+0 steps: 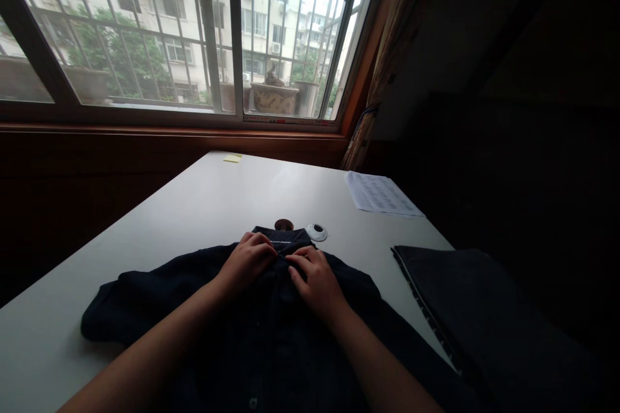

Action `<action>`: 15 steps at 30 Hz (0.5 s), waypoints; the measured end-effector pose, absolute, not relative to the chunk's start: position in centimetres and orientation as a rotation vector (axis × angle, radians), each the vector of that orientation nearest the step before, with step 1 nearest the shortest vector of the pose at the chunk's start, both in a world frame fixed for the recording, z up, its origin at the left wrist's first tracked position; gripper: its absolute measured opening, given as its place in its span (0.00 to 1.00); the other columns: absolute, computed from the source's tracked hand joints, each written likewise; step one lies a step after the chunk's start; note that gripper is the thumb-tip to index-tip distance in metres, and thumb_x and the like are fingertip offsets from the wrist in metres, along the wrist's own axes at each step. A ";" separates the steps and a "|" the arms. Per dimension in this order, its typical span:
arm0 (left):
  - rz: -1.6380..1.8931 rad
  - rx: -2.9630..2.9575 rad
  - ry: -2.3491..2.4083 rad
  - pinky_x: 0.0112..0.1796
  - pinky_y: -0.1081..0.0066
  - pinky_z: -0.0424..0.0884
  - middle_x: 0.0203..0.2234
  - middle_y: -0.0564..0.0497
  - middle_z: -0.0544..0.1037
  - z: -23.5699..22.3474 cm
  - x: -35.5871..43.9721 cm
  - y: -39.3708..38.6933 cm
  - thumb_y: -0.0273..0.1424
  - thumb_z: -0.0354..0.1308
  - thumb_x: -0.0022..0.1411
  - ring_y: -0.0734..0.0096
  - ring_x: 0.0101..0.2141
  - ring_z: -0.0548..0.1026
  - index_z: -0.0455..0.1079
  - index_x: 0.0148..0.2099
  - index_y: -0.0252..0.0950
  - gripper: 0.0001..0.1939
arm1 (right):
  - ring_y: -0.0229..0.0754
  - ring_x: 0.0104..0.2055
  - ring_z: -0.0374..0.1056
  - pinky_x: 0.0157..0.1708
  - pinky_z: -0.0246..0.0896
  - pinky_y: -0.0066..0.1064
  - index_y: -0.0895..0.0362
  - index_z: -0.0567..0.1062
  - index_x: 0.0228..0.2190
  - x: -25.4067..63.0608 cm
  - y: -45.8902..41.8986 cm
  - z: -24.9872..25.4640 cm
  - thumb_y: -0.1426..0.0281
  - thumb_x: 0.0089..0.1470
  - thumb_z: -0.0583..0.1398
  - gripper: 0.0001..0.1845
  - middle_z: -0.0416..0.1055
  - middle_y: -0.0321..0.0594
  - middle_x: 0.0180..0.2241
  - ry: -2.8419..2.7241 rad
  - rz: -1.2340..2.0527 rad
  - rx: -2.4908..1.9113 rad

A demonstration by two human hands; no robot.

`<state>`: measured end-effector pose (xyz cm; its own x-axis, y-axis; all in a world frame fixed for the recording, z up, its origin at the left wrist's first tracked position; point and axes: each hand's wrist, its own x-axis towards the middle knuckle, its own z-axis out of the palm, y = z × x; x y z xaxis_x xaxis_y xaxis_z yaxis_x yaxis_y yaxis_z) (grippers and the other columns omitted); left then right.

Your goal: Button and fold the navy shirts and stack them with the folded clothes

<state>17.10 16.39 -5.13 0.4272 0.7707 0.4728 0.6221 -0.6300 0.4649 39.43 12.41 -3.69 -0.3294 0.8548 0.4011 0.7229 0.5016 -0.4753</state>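
A dark navy shirt lies spread front up, its collar toward the window and a sleeve out to the left. Just below the collar, my left hand is closed on the edge of the shirt front. My right hand pinches the cloth close beside it, thumb and forefinger near the left fingertips. Whatever small part sits between the fingertips is too dark to make out. A pale button shows low on the shirt front.
Beyond the collar are a brown round object and a white disc with a dark centre. Printed sheets lie at the white table's far right, a yellow note at its far edge. Folded dark cloth rests on the right.
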 end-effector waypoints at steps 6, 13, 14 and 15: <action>0.998 2.444 1.189 0.47 0.59 0.71 0.42 0.47 0.77 -5.1 17.1 16.4 0.30 0.59 0.67 0.57 0.46 0.69 0.78 0.40 0.41 0.06 | 0.50 0.47 0.66 0.51 0.65 0.46 0.50 0.79 0.47 39.4 12.4 -3.6 0.72 0.60 0.60 0.14 0.71 0.44 0.44 -2.137 0.277 -1.290; 0.984 2.446 1.187 0.47 0.59 0.71 0.42 0.47 0.77 -5.0 17.1 16.4 0.31 0.59 0.67 0.57 0.46 0.69 0.78 0.40 0.42 0.06 | 0.50 0.47 0.66 0.51 0.66 0.46 0.51 0.79 0.46 39.4 12.3 -3.6 0.72 0.60 0.60 0.14 0.71 0.44 0.44 -2.134 0.275 -1.285; 0.982 2.444 1.189 0.47 0.58 0.71 0.42 0.47 0.77 -5.0 17.1 16.4 0.31 0.58 0.67 0.57 0.46 0.69 0.78 0.40 0.43 0.07 | 0.50 0.47 0.66 0.51 0.66 0.46 0.51 0.79 0.46 39.4 12.3 -3.6 0.72 0.60 0.60 0.14 0.71 0.44 0.44 -2.135 0.275 -1.285; 0.984 2.441 1.191 0.47 0.58 0.71 0.42 0.47 0.77 -5.0 17.1 16.4 0.31 0.58 0.67 0.57 0.46 0.69 0.78 0.40 0.43 0.07 | 0.50 0.47 0.66 0.51 0.65 0.46 0.51 0.79 0.46 39.4 12.3 -3.6 0.72 0.60 0.60 0.13 0.71 0.43 0.44 -2.134 0.275 -1.285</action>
